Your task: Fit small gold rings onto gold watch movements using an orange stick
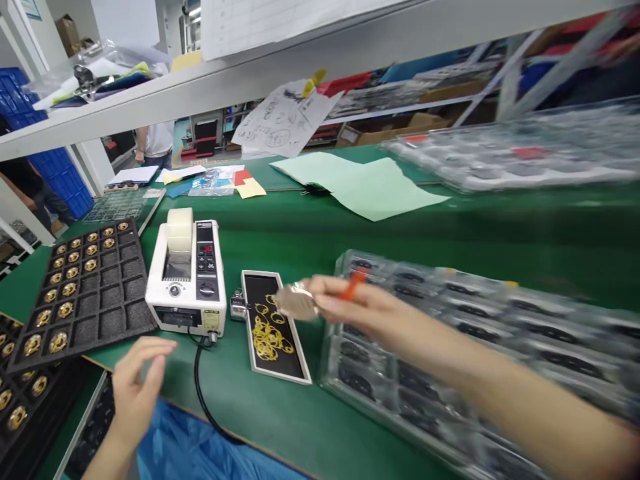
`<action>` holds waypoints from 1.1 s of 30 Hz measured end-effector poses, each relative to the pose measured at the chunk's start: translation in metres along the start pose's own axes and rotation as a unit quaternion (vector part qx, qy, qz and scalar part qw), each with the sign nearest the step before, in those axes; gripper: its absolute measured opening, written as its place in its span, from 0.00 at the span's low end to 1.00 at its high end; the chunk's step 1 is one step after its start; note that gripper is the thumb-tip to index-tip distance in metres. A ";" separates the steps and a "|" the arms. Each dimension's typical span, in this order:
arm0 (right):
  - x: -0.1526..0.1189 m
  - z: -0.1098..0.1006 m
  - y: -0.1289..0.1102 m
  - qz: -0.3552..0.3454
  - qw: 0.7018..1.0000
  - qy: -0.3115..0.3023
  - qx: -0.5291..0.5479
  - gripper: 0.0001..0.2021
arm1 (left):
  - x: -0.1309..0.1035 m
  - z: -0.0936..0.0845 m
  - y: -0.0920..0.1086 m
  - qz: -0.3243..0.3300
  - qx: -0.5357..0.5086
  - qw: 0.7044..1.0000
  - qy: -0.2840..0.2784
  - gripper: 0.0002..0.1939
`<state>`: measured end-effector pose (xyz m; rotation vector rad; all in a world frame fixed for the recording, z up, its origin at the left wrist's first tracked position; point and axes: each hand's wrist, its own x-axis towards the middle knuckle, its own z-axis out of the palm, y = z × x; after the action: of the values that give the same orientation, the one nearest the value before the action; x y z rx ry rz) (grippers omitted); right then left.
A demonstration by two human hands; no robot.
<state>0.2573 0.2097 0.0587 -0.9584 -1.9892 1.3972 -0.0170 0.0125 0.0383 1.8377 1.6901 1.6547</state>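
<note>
My right hand [350, 300] reaches over the clear plastic tray, fingers closed on a shiny, round, silvery disc [299, 301] blurred by motion. An orange-red strip [354, 283] shows at its fingers; whether it is held or lies behind them I cannot tell. Just left of the disc is a white-rimmed shallow tray [306, 373] holding a heap of thin yellow rings [270, 340]. My left hand [137, 390] hovers near the bench's front edge with thumb and fingers apart and nothing in it. Above it stands a white tape dispenser [213, 233] with a roll of clear tape [180, 230].
At left, a black compartment tray [113, 320] holds several gold-coloured ring parts [58, 342]; another tray lies below it. The clear plastic tray [385, 413] with dark parts fills the right. Light-green paper [370, 187] lies behind. A black cable [200, 380] crosses the front. A shelf [150, 100] spans overhead.
</note>
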 end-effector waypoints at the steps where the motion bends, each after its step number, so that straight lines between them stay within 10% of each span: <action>1: 0.023 -0.012 0.006 0.003 0.992 -0.019 -0.127 0.23 | 0.003 -0.011 -0.007 -0.023 0.027 0.999 0.026 0.10; 6: 0.119 -0.034 0.027 0.073 0.913 0.058 -0.398 0.12 | 0.042 -0.055 -0.056 -0.112 0.166 0.978 0.053 0.14; 11: 0.135 -0.047 0.026 0.092 0.884 0.130 -0.439 0.13 | 0.111 -0.088 -0.121 -0.140 0.252 0.954 0.078 0.15; 22: 0.001 -0.033 0.010 0.048 0.928 0.130 -0.347 0.14 | 0.242 -0.101 -0.218 -0.217 0.389 0.895 -0.008 0.18; 33: -0.088 0.030 0.007 0.005 0.978 0.196 -0.078 0.22 | 0.246 -0.073 -0.191 -0.188 0.334 0.924 0.016 0.19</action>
<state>0.2905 0.1250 0.0410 -1.2097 -1.8108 0.9747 -0.2477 0.2306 0.0766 1.5347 2.6474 1.0238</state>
